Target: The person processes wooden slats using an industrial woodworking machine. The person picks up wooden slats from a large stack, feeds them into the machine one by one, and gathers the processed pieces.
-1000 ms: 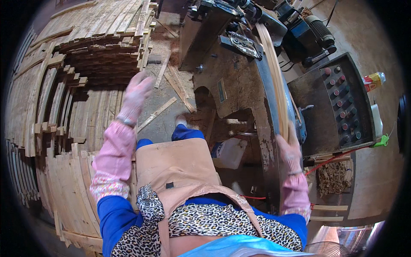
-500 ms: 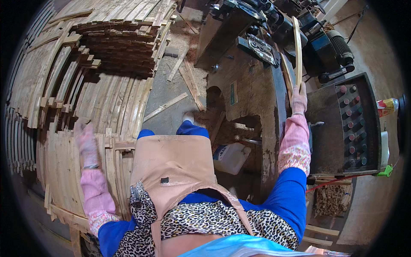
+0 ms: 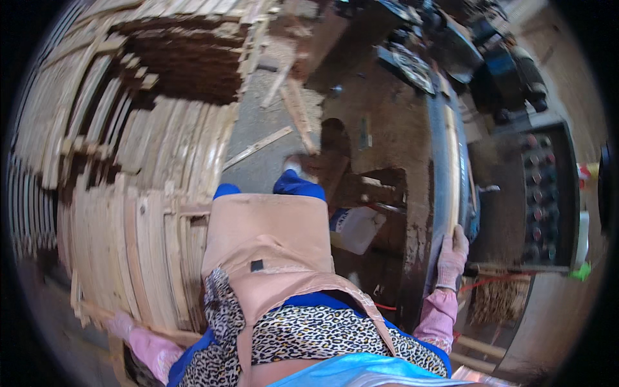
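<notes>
While the wooden strip (image 3: 452,174) is laid lengthwise on the machine bed (image 3: 439,161), its near end is gripped by the right hand (image 3: 453,259), fingers curled closed. Feeding is apparently in hand; straight alignment seems called for next. Left hand (image 3: 121,324) opening (blurred beside stacked boards (image 3: 145,251)) cannot be told.

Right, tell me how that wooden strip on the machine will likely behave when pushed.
The wooden strip at the right hand is probably stiff, looking like solid wood. It is slim, so likely light. Its flat top suggests sliding along the machine bed rather than rolling.
</notes>
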A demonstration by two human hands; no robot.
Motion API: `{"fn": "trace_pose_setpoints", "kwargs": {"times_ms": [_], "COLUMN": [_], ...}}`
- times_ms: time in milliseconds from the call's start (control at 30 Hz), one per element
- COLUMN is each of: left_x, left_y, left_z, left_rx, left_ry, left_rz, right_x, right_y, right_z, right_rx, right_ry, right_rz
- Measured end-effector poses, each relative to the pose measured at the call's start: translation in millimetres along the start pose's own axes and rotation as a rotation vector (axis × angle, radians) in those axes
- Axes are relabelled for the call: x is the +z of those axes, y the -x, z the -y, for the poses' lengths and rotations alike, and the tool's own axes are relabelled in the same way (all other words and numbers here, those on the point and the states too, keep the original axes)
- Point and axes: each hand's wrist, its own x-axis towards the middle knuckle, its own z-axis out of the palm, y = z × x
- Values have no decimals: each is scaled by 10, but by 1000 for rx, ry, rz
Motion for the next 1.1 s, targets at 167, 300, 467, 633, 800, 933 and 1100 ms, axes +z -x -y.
{"fn": "trace_pose_setpoints", "kwargs": {"times_ms": [167, 300, 467, 633, 800, 933, 1100], "left_x": [-79, -881, -1669, -2241, -2806, -3129, -1964], "left_y": [104, 286, 165, 846, 2611, 3612, 3641], "left_z": [-185, -907, -2023, -3653, -5111, -5257, -5116], "left_rx": [41, 121, 180, 594, 500, 881, 1295], "left_ry": [127, 522, 1168, 1769, 2404, 2079, 1624], "left_rz": [12, -82, 153, 471, 860, 1412, 1099], "right_x": [395, 814, 1017, 1297, 1102, 791, -77], "right_y": [-852, -1857, -2424, -1323, 29, -96, 4], "right_z": [104, 317, 900, 2853, 3731, 3074, 1516], "right_rx": [-79, -228, -310, -597, -508, -133, 78], "right_ry": [-300, -66, 357, -658, -999, -1076, -826], "right_rz": [38, 57, 103, 510, 1224, 742, 322]}}
